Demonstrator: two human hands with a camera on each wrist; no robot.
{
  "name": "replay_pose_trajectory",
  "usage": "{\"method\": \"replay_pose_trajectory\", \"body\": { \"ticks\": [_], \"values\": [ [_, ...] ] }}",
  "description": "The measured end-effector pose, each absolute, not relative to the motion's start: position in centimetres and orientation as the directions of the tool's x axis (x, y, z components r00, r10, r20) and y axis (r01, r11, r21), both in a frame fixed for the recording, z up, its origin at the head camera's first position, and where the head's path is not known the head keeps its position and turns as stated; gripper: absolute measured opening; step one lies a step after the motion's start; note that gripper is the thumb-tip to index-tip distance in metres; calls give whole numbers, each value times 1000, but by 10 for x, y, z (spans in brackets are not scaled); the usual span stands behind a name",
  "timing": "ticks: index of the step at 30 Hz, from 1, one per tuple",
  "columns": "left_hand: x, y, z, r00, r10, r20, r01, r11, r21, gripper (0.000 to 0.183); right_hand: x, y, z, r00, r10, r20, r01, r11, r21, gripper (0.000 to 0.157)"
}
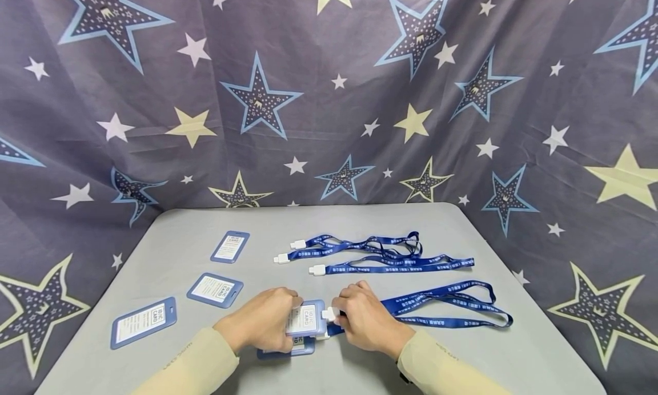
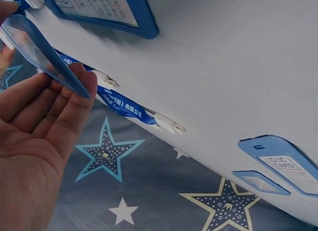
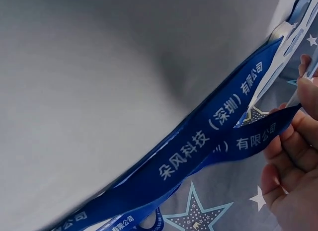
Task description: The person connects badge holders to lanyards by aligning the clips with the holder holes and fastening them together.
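My left hand (image 1: 264, 321) grips a blue ID card holder (image 1: 308, 318) by its edges, tilted up off the table in the left wrist view. At its slotted end my right hand (image 1: 367, 318) pinches the white clip (image 1: 330, 314) of a blue lanyard (image 3: 258, 140), whose strap trails away to the right. The clip overlaps the holder's end in the head view; my fingers partly hide the joint. Beneath lies a second card holder (image 2: 109, 15), partly covered, with another white clip at its end and a second printed lanyard (image 3: 198, 136) running from it.
Three more blue card holders (image 1: 230, 246) (image 1: 215, 289) (image 1: 144, 322) lie spread over the left of the grey table (image 1: 180, 229). Several blue lanyards (image 1: 390, 265) with white clips lie behind my right hand. A star-patterned cloth (image 1: 308, 144) hangs behind the table.
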State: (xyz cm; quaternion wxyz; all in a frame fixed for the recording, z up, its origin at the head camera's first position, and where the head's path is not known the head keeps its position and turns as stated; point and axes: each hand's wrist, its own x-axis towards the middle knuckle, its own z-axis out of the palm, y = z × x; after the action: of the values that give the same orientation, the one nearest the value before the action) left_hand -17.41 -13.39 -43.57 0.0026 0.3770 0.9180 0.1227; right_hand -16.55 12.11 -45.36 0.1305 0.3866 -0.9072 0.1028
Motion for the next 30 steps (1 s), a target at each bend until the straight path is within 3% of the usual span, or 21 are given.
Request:
{"method": "replay_pose_trajectory", "body": {
  "ticks": [12,20,30],
  "values": [
    [-174,-133,-434,-715,693,88,692,687,222,52,-166,117,-455,-673,-677,296,-723,688,-69,12],
    [-176,-136,-438,-719,684,124,692,689,213,64,-167,117,-454,-698,-656,286,-702,706,-95,10],
    [-176,-139,-442,-710,688,153,704,685,188,68,-167,122,-456,-721,-618,312,-678,722,-138,21]
  ]
}}
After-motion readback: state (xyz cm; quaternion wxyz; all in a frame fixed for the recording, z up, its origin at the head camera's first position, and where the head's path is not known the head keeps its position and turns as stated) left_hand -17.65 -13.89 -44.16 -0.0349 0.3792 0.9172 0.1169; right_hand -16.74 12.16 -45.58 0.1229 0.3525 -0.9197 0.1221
